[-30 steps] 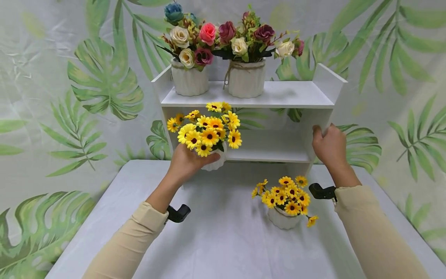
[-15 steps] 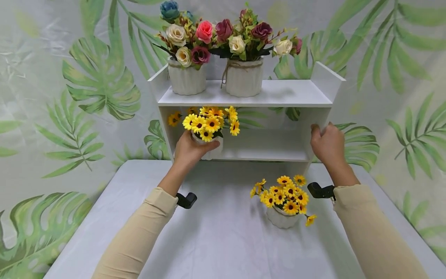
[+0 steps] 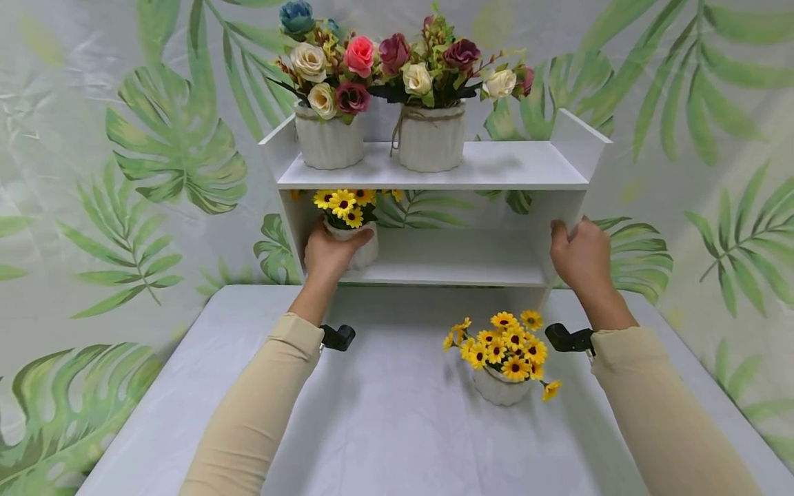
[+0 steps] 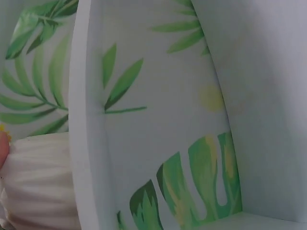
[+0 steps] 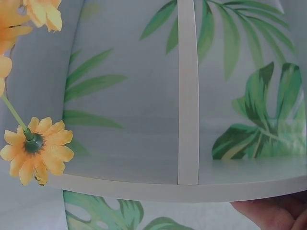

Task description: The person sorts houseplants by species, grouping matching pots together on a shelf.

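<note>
In the head view my left hand (image 3: 330,251) grips the white ribbed pot (image 3: 366,251) of yellow daisy-like flowers (image 3: 341,202), within the left end of the shelf's middle tier. The left wrist view shows this pot (image 4: 41,177) at the lower left, a fingertip beside it. Whether its base touches the board is hard to tell. My right hand (image 3: 582,253) holds the right side panel of the white shelf (image 3: 465,251); the right wrist view shows part of that hand (image 5: 273,213) against the panel's edge. A second pot of yellow flowers (image 3: 504,387) stands on the table, nearer me.
Two white pots of roses, one at the left (image 3: 331,143) and one near the middle (image 3: 432,141), stand on the shelf's top. The shelf stands at the back of the white-covered table (image 3: 397,427). Behind it hangs a leaf-patterned cloth (image 3: 186,151).
My left hand has carried the flower pot back and left, under the top board into the middle tier. My right hand has kept its hold on the side panel.
</note>
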A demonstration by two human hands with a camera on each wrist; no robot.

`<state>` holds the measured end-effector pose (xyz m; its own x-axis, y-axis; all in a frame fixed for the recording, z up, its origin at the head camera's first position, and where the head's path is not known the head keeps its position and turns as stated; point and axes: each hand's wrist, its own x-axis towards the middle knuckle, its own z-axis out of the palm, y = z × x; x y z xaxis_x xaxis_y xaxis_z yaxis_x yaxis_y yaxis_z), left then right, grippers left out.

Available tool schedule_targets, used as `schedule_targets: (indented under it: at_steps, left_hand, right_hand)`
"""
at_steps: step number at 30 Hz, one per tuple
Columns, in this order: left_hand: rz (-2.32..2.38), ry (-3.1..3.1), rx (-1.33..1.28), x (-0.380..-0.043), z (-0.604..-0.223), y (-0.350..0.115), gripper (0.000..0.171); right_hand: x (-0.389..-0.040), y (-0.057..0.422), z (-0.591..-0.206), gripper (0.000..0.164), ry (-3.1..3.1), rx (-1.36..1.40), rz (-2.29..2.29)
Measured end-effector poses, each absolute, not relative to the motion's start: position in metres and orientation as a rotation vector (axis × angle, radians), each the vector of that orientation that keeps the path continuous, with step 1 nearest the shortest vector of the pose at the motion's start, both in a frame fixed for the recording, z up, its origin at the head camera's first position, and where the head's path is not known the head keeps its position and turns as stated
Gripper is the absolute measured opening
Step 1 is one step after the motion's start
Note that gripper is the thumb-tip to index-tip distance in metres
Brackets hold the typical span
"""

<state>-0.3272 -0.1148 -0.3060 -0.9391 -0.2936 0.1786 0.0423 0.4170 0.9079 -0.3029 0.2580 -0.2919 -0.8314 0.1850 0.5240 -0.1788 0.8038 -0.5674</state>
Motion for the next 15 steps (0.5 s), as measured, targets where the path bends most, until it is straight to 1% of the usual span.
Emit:
schedule_targets:
  at_steps: [3,10,15]
  left_hand:
    - [-1.548,-2.361,0.237,-0.3292,-0.3057,-0.1173,0.097]
    - [-1.576,-2.325,0.220,-0.3322,-0.3095,-0.1215,0.094]
    - [-1.574,-2.323,0.207,-0.3323,-0.3129,-0.1215,0.094]
  right_hand:
    - [-0.3033,0.2573,-0.2908,0.047,-2.406,-0.005,0.834]
    - [-0.3032,0.2563,-0.2905,0.049,-2.435,-0.028,0.850]
    - [-0.3030,0.2563,-0.2918,0.049,-2.437,-0.031,0.849]
